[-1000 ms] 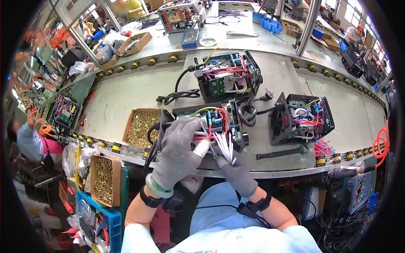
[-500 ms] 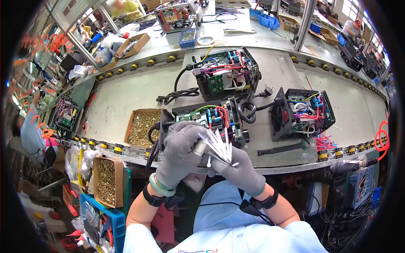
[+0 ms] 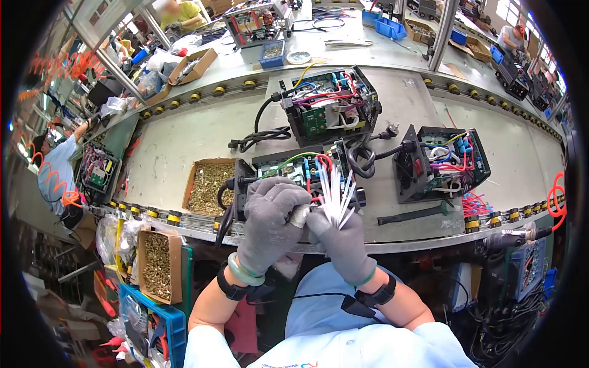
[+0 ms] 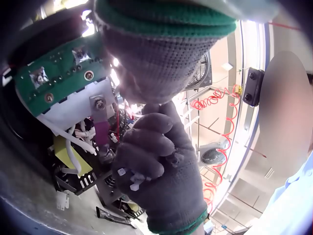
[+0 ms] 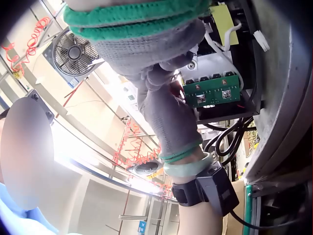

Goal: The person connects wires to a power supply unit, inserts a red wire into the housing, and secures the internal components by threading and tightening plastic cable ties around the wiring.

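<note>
Both hands wear grey gloves and meet in front of an open black electrical unit (image 3: 270, 164) in the head view. My right hand (image 3: 343, 242) grips a fanned bundle of white cable ties (image 3: 334, 196), their loose ends pointing up and away. In the left wrist view, small tie heads (image 4: 134, 187) stick out under its curled fingers. My left hand (image 3: 273, 214) has its fingers curled and its white-wrapped thumb (image 3: 299, 214) against the right fingertips; I cannot tell whether it pinches a tie. The unit's green circuit board (image 5: 215, 92) shows beside the hands in the right wrist view.
A cardboard box of brass-coloured parts (image 3: 210, 187) sits left of the unit. Two more open units stand behind (image 3: 331, 107) and to the right (image 3: 442, 165), with black power cords (image 3: 362, 161) between. A black strap-like strip (image 3: 411, 214) lies near the bench edge.
My left hand has drawn back from the unit's wires to the right hand. The bundle of cable ties tilted left, then swung upright again. A person at far left has shifted.
</note>
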`<act>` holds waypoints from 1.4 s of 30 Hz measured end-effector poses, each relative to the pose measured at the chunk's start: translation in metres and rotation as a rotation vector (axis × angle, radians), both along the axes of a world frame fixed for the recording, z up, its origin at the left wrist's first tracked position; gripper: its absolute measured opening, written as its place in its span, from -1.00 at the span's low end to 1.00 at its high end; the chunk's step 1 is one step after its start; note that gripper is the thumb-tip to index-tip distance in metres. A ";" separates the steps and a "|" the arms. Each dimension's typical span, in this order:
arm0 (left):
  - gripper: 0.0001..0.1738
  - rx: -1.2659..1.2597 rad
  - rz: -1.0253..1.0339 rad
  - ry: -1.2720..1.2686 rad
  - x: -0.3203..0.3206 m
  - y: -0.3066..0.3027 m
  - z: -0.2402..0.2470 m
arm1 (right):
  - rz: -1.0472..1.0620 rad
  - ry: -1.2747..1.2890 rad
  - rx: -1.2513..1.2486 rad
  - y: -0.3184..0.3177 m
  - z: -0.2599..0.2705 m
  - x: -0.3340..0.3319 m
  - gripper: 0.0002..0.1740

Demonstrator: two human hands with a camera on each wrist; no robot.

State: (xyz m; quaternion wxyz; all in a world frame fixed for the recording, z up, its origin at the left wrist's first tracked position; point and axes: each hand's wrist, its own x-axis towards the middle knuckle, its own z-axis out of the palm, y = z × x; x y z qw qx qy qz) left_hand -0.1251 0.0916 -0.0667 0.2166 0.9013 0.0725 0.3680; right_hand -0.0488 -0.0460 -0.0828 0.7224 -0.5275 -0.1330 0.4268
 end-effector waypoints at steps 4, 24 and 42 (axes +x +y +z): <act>-0.82 -0.009 -0.014 0.018 0.000 0.001 0.003 | -0.018 0.026 0.006 0.002 -0.003 0.001 -0.81; -0.70 0.115 -0.167 0.119 -0.005 0.017 0.009 | -0.024 0.011 0.071 0.012 -0.016 0.003 -0.77; -0.73 0.095 -0.067 0.000 -0.005 0.011 0.012 | 0.291 -0.266 0.198 -0.035 0.014 -0.006 -0.76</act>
